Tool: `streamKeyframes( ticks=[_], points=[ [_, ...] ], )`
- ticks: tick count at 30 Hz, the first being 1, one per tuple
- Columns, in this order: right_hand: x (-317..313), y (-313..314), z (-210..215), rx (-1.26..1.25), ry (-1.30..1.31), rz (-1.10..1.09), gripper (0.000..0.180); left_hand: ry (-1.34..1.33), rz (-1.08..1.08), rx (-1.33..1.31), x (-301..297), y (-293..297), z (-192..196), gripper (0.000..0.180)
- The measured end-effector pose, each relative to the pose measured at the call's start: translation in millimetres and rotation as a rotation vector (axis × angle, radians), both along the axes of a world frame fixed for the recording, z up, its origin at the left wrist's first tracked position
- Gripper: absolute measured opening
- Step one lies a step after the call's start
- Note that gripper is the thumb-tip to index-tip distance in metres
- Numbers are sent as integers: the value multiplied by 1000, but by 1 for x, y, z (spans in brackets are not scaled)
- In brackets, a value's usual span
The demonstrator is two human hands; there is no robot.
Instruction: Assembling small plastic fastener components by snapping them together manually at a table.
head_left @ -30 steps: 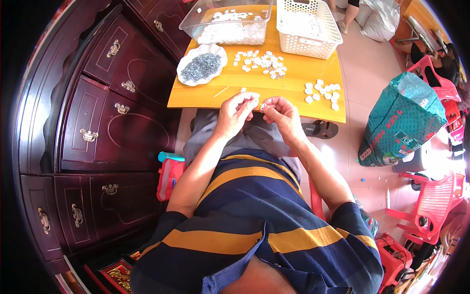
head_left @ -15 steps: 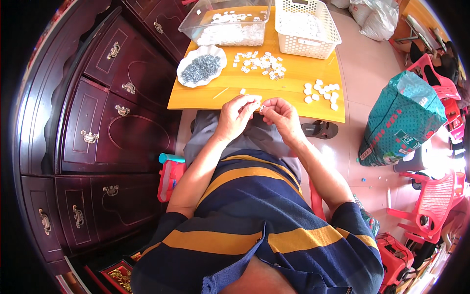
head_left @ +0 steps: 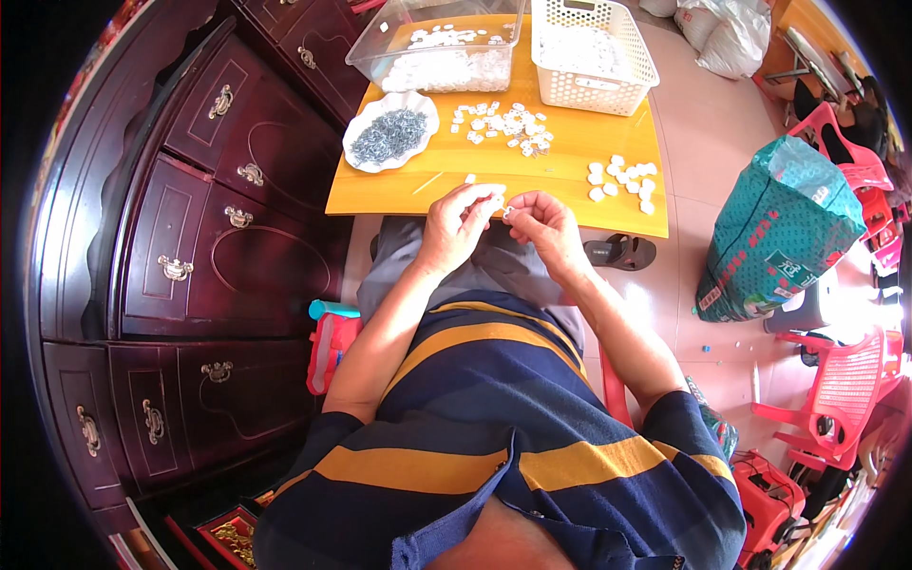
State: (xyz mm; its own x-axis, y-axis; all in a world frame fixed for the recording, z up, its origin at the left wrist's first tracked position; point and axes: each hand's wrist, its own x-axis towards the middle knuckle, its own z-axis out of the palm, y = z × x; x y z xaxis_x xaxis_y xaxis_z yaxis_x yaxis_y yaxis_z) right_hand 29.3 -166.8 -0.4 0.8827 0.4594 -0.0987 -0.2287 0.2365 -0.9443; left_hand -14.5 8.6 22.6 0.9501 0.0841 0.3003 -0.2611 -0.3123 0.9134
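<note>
At the table's near edge, my left hand [head_left: 454, 228] pinches a small white plastic piece [head_left: 497, 197] between thumb and fingers. Close against it, my right hand [head_left: 548, 228] has its thumb and forefinger closed on a tiny whitish part [head_left: 509, 210], its exact kind too small to make out. One loose white piece [head_left: 470, 179] lies just beyond my left fingers. Past my hands, a loose group of small white pieces with dark spots [head_left: 513, 123] is scattered on the table. Rounded white pieces [head_left: 623, 175] form another group to the right.
A scalloped white plate [head_left: 354, 152] of small grey metal parts stands on the yellow table [head_left: 570, 176], near a clear bin [head_left: 518, 43] and a white basket [head_left: 594, 95], both holding white pieces. Dark cabinets [head_left: 266, 275] flank my left; a teal bag [head_left: 774, 233] and red chair [head_left: 845, 385], my right.
Both hands stay almost in the same place, with only slight finger movement around the small pieces. The view has shifted very slightly.
</note>
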Motion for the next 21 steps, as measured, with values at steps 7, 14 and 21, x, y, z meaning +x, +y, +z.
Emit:
streamKeyframes(
  ticks=[7,14,21],
  points=[
    [0,0,1,-4,6,2,13,-31,-1,20,1,1,-1,18],
    [1,0,0,3,14,0,13,-9,7,28,1,0,-4,17],
    [1,0,-2,-14,-34,-5,13,-97,13,126,1,-3,2,15]
  ],
)
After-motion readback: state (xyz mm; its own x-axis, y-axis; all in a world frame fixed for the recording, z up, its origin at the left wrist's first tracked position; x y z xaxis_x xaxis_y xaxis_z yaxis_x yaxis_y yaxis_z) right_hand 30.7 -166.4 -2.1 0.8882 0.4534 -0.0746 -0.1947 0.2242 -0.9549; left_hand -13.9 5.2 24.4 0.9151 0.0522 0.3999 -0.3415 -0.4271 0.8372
